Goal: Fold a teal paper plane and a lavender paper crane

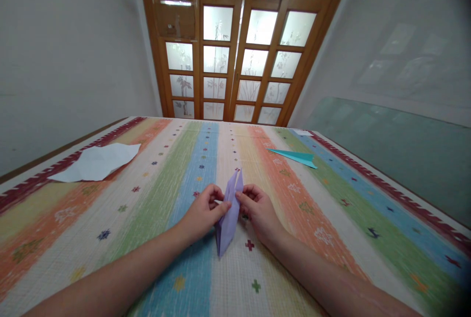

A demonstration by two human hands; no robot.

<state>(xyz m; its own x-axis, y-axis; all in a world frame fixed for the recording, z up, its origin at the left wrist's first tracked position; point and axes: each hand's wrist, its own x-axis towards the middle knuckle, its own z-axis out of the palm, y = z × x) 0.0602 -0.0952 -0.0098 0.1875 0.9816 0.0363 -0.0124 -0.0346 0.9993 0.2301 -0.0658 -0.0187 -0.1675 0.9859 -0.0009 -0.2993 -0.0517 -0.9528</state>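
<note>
A folded piece of purple paper [229, 219] stands between my two hands at the near middle of the table. It is long and narrow, with two pointed tips at its far end and one point toward me. My left hand [206, 209] pinches its left side between thumb and fingers. On the opposite side my right hand [258, 210] grips the paper the same way, thumb on the near face. Parts of my fingers are hidden behind the folds.
A striped cloth [154, 209] covers the table. Far to the left lies a white sheet of paper [97, 161]. A turquoise paper plane [296, 156] rests at the right, beyond my right hand. Wooden glazed doors [235, 57] stand past the far edge, with walls on both sides.
</note>
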